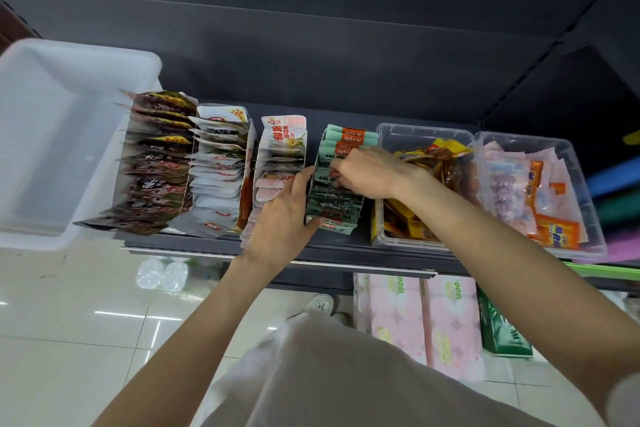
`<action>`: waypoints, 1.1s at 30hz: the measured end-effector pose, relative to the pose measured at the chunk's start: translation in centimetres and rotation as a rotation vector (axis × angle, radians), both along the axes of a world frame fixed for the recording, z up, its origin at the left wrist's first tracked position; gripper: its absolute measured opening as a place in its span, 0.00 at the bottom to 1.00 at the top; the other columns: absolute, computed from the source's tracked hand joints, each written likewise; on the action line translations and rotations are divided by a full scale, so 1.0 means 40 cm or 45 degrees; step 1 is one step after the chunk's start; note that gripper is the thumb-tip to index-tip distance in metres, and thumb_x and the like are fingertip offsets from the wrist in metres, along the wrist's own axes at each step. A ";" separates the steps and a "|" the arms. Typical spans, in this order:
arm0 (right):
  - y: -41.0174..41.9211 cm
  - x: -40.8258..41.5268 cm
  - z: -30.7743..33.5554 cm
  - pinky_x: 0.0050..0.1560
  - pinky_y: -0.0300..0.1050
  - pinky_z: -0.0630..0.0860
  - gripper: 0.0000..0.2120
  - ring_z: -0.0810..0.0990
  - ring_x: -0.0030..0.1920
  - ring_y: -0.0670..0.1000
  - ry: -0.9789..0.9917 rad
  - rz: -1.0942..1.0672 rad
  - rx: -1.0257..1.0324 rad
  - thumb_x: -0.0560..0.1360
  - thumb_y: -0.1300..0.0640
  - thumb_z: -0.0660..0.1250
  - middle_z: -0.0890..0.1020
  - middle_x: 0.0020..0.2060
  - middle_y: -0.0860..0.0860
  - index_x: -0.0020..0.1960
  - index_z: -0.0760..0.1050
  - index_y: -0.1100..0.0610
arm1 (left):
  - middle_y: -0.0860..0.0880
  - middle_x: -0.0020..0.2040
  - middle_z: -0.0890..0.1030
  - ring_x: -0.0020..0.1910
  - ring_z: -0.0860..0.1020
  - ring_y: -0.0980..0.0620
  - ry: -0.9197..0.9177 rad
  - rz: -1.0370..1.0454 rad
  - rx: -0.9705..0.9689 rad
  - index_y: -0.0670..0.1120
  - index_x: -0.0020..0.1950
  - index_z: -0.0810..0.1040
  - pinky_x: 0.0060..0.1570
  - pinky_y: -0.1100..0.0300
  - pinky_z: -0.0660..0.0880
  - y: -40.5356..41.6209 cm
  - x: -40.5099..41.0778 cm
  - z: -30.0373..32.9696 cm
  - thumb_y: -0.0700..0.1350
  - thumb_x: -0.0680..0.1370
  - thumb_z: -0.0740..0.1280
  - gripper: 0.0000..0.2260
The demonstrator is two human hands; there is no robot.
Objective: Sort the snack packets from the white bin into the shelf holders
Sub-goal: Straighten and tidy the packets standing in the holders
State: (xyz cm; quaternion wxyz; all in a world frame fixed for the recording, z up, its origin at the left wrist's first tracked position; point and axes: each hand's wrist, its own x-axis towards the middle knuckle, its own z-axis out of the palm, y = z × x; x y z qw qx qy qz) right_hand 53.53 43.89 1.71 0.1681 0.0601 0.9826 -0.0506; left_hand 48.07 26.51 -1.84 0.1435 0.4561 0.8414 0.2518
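Left hand [282, 215] is spread fairly wide, straight fingers and thumb pressed against the left side of the green holder [337, 180], bracing it. Right hand [369, 173] reaches in from the right, fingers curled down into the row of green packets [334, 199] near the middle of that holder; it pinches packets there, exact count hidden by the fingers. Holder sits on the dark shelf [346, 250], between the 2 hands, touching both. White bin [62, 149] stands at the far left, well apart from both hands; no packets visible inside. Between bin and green holder are 3 more holders: dark packets [156, 166] just beside the bin, white packets [218, 177] next, pink packets [273, 180] just left of the left hand. Right of the green holder are 2 clear tubs: the yellow-packet tub [415, 139] under the right wrist, the pink-and-orange tub [568, 163] beyond.
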 end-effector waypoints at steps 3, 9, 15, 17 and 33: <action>0.020 -0.002 -0.023 0.41 0.44 0.70 0.12 0.74 0.38 0.49 -0.049 -0.089 -0.087 0.81 0.60 0.58 0.75 0.38 0.49 0.62 0.71 0.62 | 0.44 0.67 0.73 0.57 0.79 0.44 0.044 -0.012 0.024 0.45 0.74 0.59 0.49 0.49 0.76 0.003 0.006 -0.007 0.46 0.76 0.69 0.31; 0.042 -0.008 0.004 0.53 0.48 0.72 0.21 0.74 0.54 0.51 -0.108 -0.191 -0.292 0.83 0.52 0.54 0.75 0.56 0.49 0.74 0.59 0.56 | 0.44 0.62 0.77 0.53 0.80 0.45 0.008 -0.036 0.164 0.45 0.69 0.65 0.45 0.57 0.77 0.001 0.000 -0.010 0.45 0.76 0.69 0.24; 0.016 0.003 0.007 0.48 0.44 0.69 0.18 0.78 0.53 0.52 0.138 -0.099 -0.141 0.80 0.50 0.60 0.80 0.53 0.50 0.69 0.67 0.51 | 0.48 0.61 0.75 0.54 0.77 0.55 -0.062 -0.142 0.302 0.49 0.67 0.68 0.48 0.52 0.80 -0.007 -0.053 0.016 0.48 0.74 0.70 0.23; 0.011 0.010 0.006 0.49 0.44 0.71 0.15 0.79 0.51 0.50 0.196 -0.094 -0.131 0.80 0.49 0.60 0.81 0.50 0.49 0.65 0.71 0.51 | 0.49 0.58 0.76 0.50 0.77 0.56 0.063 -0.297 0.315 0.49 0.63 0.71 0.43 0.51 0.81 -0.010 -0.083 0.022 0.46 0.72 0.72 0.21; -0.027 0.064 -0.031 0.43 0.47 0.75 0.24 0.81 0.51 0.56 0.328 -0.165 0.110 0.78 0.54 0.64 0.78 0.57 0.55 0.70 0.59 0.56 | 0.50 0.49 0.81 0.48 0.78 0.51 0.574 -0.456 0.462 0.45 0.49 0.80 0.36 0.56 0.79 0.074 -0.119 0.027 0.47 0.75 0.69 0.07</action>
